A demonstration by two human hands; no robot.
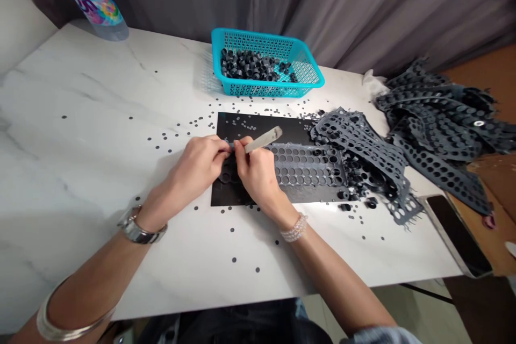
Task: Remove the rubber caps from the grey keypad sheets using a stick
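My right hand (258, 169) is closed around a tool with a pale, flat handle (264, 140). The handle slants up to the right, and the tool's working end is hidden by my fingers. Close beside it, my left hand (203, 164) pinches at something small and dark that I cannot make out. Both hands are over the left end of a grey rubber sheet (306, 164) with rows of round cups. That sheet lies on a black board (278, 126) on the white table.
Behind the board stands a turquoise basket (268, 88) holding many black rubber caps. Punched rubber sheets (363, 145) pile up on the right, near a phone (455, 234). Small black discs (234, 260) are scattered over the table. A bottle (97, 2) stands back left.
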